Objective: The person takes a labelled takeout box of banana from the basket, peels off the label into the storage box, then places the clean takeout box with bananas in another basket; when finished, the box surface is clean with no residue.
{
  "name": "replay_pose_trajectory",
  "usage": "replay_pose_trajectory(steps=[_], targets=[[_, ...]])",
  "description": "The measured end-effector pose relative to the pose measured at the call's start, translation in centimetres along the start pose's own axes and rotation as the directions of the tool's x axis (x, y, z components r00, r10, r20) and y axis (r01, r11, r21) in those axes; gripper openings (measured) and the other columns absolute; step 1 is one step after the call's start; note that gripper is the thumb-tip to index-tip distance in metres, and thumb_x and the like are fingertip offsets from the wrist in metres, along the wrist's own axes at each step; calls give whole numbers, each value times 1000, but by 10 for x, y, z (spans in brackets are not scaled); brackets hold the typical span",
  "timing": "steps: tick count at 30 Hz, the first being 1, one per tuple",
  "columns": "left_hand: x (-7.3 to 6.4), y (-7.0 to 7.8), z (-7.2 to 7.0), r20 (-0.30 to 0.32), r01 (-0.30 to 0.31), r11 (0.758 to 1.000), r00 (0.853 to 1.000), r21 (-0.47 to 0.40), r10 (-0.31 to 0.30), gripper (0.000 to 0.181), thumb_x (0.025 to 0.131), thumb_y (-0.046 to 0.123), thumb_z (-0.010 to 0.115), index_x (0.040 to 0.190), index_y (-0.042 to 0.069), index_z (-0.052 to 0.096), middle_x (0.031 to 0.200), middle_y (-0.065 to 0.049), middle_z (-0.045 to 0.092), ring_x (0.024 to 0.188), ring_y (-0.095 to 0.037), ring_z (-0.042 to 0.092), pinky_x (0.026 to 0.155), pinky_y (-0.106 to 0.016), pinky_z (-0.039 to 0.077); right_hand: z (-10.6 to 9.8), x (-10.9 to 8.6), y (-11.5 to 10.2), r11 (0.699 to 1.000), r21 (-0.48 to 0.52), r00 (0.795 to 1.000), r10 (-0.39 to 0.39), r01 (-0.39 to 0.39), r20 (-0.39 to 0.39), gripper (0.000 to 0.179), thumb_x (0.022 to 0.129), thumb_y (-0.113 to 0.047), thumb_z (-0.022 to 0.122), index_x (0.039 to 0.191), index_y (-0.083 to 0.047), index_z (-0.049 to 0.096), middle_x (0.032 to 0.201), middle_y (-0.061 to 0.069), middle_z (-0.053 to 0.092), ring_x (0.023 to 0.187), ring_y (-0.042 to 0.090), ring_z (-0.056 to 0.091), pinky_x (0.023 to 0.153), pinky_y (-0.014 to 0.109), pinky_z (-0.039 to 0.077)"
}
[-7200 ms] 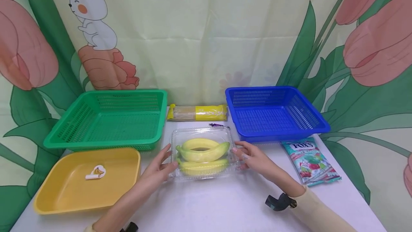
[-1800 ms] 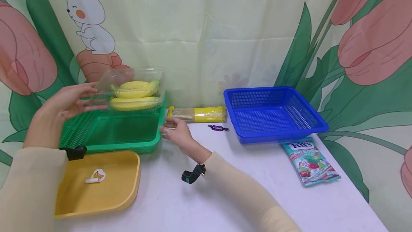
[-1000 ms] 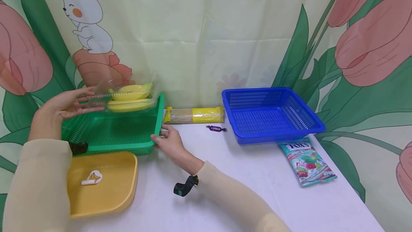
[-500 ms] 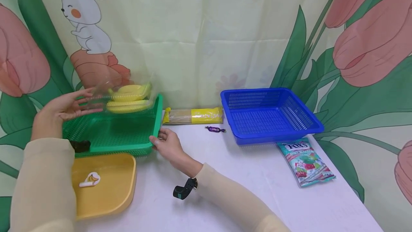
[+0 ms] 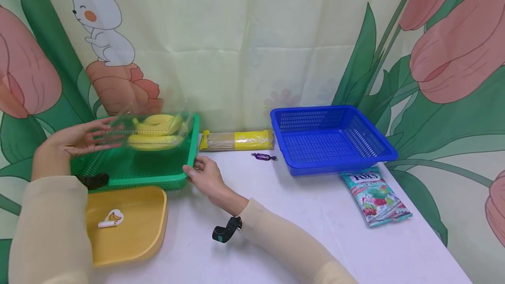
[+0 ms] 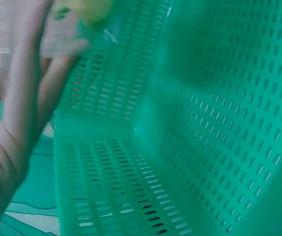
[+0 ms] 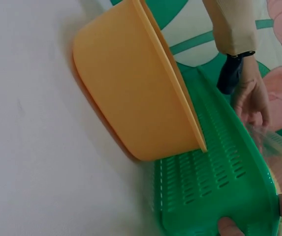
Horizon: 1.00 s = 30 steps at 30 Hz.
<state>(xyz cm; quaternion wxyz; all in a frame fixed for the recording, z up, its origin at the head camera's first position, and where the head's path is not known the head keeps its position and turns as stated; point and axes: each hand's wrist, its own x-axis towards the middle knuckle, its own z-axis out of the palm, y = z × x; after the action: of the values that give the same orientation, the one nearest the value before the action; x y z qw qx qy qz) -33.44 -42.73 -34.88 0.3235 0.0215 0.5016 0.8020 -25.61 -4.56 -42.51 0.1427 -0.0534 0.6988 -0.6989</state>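
At the left end of a clear plastic clamshell box (image 5: 128,128), my left hand (image 5: 79,138) grips its edge, fingers stretched along it. Yellow bananas (image 5: 154,142) show through the plastic. The box overlaps the back half of the green basket (image 5: 150,182) in the head view. My right hand (image 5: 208,179) holds that basket's right rim near the front corner. In the right wrist view the thumb (image 7: 229,227) presses the outside of the basket (image 7: 200,196). The left wrist view has my left hand (image 6: 20,118) beside the basket's perforated wall (image 6: 106,172), the box mostly cut off.
A yellow tray (image 5: 158,227) with a banana sticker stands against the basket's front. A noodle-like packet (image 5: 236,141) and a purple wrapped candy (image 5: 264,157) lie behind centre. On the right are a blue basket (image 5: 335,170) and a Fox's candy bag (image 5: 375,196).
The box of bananas went from the table's centre to over the green basket, and has lately sunk lower. My right hand left the box and took hold of the basket rim.
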Motion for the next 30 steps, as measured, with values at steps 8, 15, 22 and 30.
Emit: replay_pose_trajectory(steps=[8,15,22,30], targets=[[-4,-13,-5,-140,70,994,988,82,-58,51,116,8,32,124,33,75,126,4,76,115,-29,76,102,-45,63,-2,3,4,996,84,1000,20,-22,18,44,103,-11,69,143,2,56,134,19,72,119,23,74,96,33,65],[-4,-16,-2,-229,93,990,971,103,-68,48,115,8,36,120,32,77,122,5,77,113,-26,77,102,-48,62,-10,7,2,990,128,996,45,-54,75,44,101,-8,70,142,2,57,135,21,71,120,26,74,99,38,64],[-7,-17,1,-238,123,984,967,125,-90,48,116,11,36,118,36,77,122,7,77,113,-21,76,104,-46,62,-20,14,-6,991,103,990,68,-81,126,71,99,-4,73,161,-7,40,141,24,68,123,32,74,104,46,61],[-11,-19,-2,-261,172,977,956,129,-134,47,116,14,37,117,40,76,121,10,75,115,-19,75,109,-43,60,-34,25,-12,980,131,961,112,-149,252,67,97,4,71,159,-1,44,144,29,65,132,40,67,110,50,56]])
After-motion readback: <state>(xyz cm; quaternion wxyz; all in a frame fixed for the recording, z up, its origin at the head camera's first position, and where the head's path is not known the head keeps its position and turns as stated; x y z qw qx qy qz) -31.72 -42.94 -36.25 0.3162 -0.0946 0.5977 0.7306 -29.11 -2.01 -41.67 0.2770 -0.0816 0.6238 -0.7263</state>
